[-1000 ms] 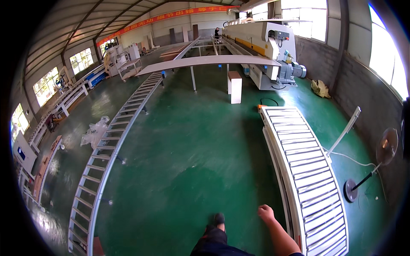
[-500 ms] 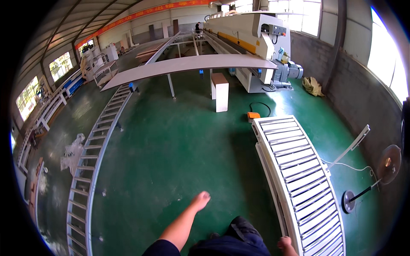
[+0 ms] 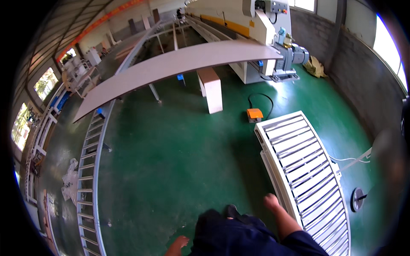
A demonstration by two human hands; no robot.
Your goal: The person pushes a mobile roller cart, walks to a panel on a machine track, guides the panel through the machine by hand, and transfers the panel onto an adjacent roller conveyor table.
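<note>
Navy cloth of my sleeve [image 3: 303,243] lies behind my right hand [image 3: 270,201], which sits at half past one with nothing seen in it; finger curl is too blurred to certify. My left hand [image 3: 181,242], at nine o'clock, likewise shows no object; whether it is open I cannot tell. White roller conveyor [image 3: 301,164]: just beside my right hand, from one o'clock to three, contact not confirmed. Good practice, I judge, is to keep that hand off its edge and walk evenly on the green floor [image 3: 179,162]. Orange foot pedal [image 3: 254,113], past twelve, has a looped black cable [image 3: 272,104]; I advise stepping wide of both. Farther out, one long pale board [image 3: 162,70] spans ten o'clock to past twelve; its edge merits clearance. Ladder-like roller track [image 3: 95,190]: near ten o'clock, well apart from me.
</note>
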